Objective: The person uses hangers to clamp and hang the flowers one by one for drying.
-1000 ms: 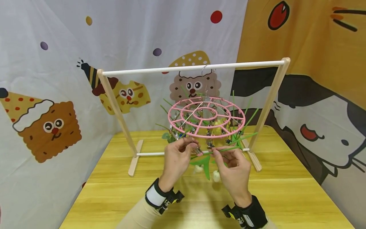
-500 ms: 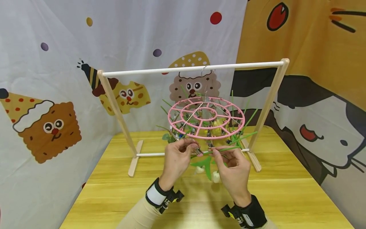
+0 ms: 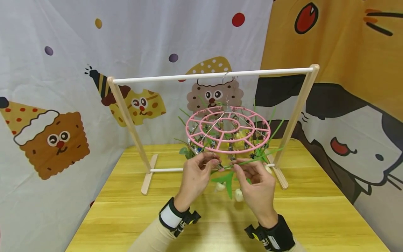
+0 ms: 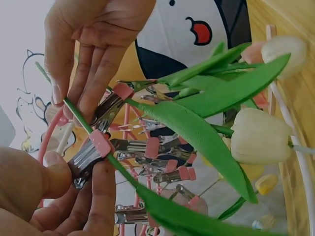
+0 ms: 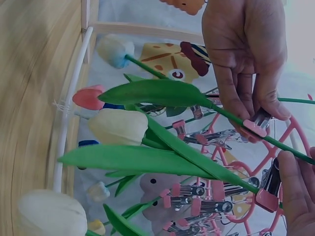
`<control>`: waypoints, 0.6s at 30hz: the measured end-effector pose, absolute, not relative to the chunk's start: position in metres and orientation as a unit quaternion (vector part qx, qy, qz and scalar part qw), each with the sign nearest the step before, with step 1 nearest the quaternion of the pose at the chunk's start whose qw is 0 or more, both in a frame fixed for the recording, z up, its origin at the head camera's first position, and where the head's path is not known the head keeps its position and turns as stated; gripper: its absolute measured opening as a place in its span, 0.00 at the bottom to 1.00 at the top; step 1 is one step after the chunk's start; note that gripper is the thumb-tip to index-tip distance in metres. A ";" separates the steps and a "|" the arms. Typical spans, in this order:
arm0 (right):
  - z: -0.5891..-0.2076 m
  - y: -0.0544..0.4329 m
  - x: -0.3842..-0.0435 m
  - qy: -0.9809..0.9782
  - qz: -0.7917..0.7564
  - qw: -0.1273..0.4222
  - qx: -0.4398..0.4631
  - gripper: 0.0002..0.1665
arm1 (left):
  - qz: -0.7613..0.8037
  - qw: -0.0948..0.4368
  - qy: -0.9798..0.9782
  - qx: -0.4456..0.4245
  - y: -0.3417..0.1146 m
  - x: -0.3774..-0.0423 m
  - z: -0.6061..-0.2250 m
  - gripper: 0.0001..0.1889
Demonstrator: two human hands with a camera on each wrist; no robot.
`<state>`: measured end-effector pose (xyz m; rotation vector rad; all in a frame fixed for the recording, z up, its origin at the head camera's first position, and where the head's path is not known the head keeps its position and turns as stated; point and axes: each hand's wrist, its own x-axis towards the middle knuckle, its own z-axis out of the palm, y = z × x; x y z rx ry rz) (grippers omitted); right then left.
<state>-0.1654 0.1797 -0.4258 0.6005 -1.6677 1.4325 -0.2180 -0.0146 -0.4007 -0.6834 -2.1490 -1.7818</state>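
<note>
In the head view my left hand [image 3: 196,175] pinches a metal clothes clip [image 4: 84,160] with pink tips, just below the front of a round pink clip hanger [image 3: 195,138]. The clip's tips sit across the green stem [image 5: 231,117] of an artificial tulip. My right hand [image 3: 259,183] pinches that stem near its free end, to the right of the clip. The stem's long green leaf [image 5: 152,93] lies on the other side of the clip. Another clip [image 5: 269,184] beside my right hand bears a cream tulip [image 4: 261,135].
A wooden stand [image 3: 129,122] with a white top bar [image 3: 170,77] carries the hanger over the wooden table [image 3: 132,217]. Several clips with artificial flowers hang under the rings, with stems poking up around them. A printed curtain [image 3: 141,35] stands behind.
The hanger and its flowers sway slightly. A pale flower now shows just right of my right hand. Both hands keep their pinch in nearly the same place.
</note>
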 end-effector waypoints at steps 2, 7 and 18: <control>-0.427 0.179 -0.165 -0.668 0.569 0.413 0.244 0.22 | -0.620 0.126 -0.737 -0.239 -0.016 -0.218 -0.402 0.10; -0.428 0.178 -0.166 -0.676 0.565 0.402 0.249 0.24 | -0.614 0.120 -0.741 -0.242 -0.020 -0.218 -0.404 0.13; -0.441 0.190 -0.155 -0.707 0.517 0.407 0.259 0.31 | -0.577 0.118 -0.773 -0.236 -0.037 -0.221 -0.411 0.21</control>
